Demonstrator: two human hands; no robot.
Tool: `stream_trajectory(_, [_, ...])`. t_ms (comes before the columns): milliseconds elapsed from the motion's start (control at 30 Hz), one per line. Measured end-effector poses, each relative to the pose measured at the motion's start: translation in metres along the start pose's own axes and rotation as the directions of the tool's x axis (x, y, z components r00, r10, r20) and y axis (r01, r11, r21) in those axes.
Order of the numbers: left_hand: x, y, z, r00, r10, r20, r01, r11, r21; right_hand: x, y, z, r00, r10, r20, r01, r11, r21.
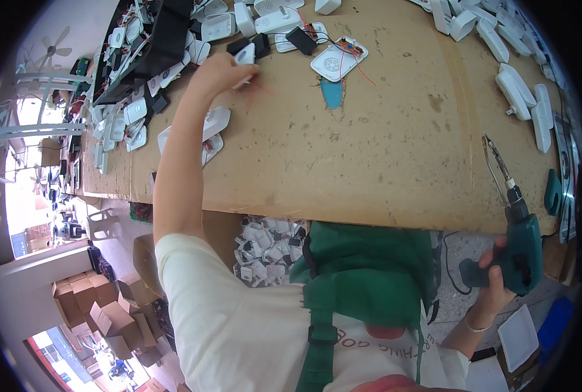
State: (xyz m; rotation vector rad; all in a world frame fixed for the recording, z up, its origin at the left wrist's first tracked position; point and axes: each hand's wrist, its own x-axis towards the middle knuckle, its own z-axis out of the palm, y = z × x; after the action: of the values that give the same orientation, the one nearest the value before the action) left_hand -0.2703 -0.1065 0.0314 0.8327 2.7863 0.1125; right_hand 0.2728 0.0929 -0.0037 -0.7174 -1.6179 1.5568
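My left hand [216, 73] reaches to the far left of the table, its fingers closed on a small white plastic housing [244, 55]. Thin red wires, smeared by motion, trail beside it. Black rectangular blocks [260, 45] lie just beyond the fingers. My right hand [493, 277], past the near right edge, grips a teal soldering gun [523, 251], whose metal tip points up over the tabletop. Away from both hands, a white housing half [339, 60] with a small red circuit board and red wires lies at the far middle, partly over a blue patch [332, 95].
A black bin [146, 55] full of white parts stands at far left, with more housings [113, 125] around it. White casings [514, 91] are heaped at far right. A box of small white parts [269, 251] sits below the table's front edge. Cardboard cartons [118, 320] stand on the floor.
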Motion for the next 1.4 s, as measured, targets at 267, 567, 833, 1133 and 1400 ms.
stream_trajectory(267, [0.077,-0.002,-0.01,0.847,0.151,-0.51,-0.258,0.955,-0.147,0.011,0.005,0.003,0.999,0.028,0.017,-0.027,0.998,-0.062])
stream_trajectory(567, [0.055,0.049,-0.002,0.9,-0.005,-0.436,-0.135,0.948,-0.289,0.013,0.002,0.001,0.999,0.046,-0.014,-0.046,0.997,-0.062])
stream_trajectory(833, [-0.119,0.171,0.079,0.513,0.628,-0.585,-0.745,0.665,0.06,0.024,0.022,0.017,0.98,0.163,0.118,-0.199,0.701,0.684])
stream_trajectory(1133, [-0.147,0.199,0.093,0.201,0.937,-0.286,-0.898,0.293,0.329,0.069,0.03,0.057,0.957,0.134,0.256,-0.286,0.562,0.776])
stream_trajectory(1400, [-0.033,0.143,0.06,0.321,0.753,-0.574,-0.628,0.623,0.467,0.049,0.038,0.079,0.952,0.208,0.227,-0.306,0.559,0.771])
